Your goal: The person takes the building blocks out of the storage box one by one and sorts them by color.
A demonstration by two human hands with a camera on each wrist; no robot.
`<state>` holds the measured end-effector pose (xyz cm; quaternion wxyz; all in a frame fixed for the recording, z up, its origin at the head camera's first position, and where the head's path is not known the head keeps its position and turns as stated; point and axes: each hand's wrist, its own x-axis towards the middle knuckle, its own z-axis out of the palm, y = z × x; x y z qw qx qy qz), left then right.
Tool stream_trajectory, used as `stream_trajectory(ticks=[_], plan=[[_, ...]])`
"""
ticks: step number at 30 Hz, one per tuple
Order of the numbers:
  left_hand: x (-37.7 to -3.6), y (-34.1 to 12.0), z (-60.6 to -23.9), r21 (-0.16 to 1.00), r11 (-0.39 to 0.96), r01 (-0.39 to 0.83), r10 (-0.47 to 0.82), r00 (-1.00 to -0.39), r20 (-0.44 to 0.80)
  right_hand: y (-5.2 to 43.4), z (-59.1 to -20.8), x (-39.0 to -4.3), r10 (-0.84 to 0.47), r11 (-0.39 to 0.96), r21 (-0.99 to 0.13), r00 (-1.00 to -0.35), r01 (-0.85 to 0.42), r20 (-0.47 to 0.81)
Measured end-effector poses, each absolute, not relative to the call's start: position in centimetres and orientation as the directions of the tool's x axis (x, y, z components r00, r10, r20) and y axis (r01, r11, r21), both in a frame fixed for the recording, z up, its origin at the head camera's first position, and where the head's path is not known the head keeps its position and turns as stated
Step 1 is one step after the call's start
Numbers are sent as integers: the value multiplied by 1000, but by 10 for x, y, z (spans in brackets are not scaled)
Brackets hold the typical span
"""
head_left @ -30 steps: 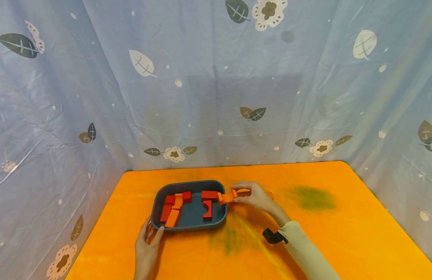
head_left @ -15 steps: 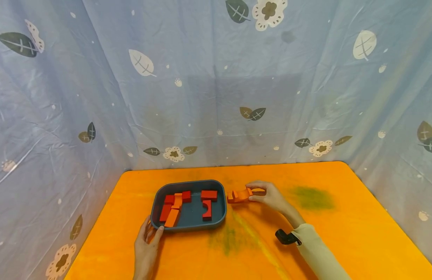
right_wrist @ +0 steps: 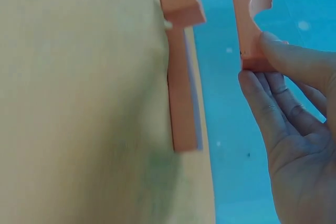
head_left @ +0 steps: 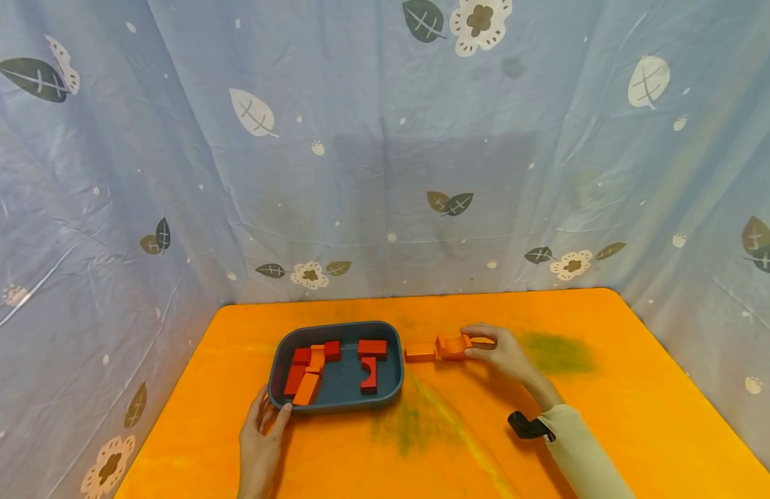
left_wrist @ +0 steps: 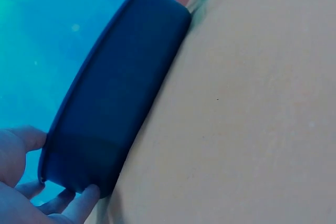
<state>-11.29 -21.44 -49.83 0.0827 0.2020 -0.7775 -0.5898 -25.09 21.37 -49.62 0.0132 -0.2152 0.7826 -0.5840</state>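
1. In the head view my right hand [head_left: 504, 355] is on the orange table [head_left: 609, 416], at about 3 o'clock from the dark blue tray [head_left: 278, 371].
2. This hand pinches an orange block with a half-round notch [head_left: 453, 346]. In the right wrist view the thumb sits on one face of the block [right_wrist: 251, 27] and the other fingers [right_wrist: 273, 114] lie nearly straight under it, so the hand [right_wrist: 294, 135] is only partly curled around the piece.
3. Whether the notched block touches the table or is a little above it, I cannot tell from these views.
4. A flat orange block [head_left: 420, 352] lies on the table between the tray and the notched block, just beside the tray's right wall and a little apart from the held piece.
5. My left hand [head_left: 262, 433] is at the tray's near left corner, about 7 o'clock of the tray. In the left wrist view the fingers [left_wrist: 79, 203] are loosely bent around that corner and touch the outer wall of the tray [left_wrist: 121, 93].
6. Inside the tray lie several red and orange blocks [head_left: 310, 371], most of them in the left half, and a red arch piece [head_left: 369, 374] is at the right side.
7. A light blue cloth with leaves and flowers [head_left: 360, 138] stands behind the table, from 9 o'clock over 12 to 3 o'clock.
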Motion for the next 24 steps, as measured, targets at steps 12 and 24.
stream_trajectory(ticks=[12, 24], plan=[[-113, -215, -499, 952, 228, -207, -411, -906, -98, 254, -506, -251, -272, 289, -910, -937, -296, 219], [-115, -215, -500, 948, 224, -225, -415, -902, -116, 281, -515, -251, -262, 235, -930, -940, -284, 221]])
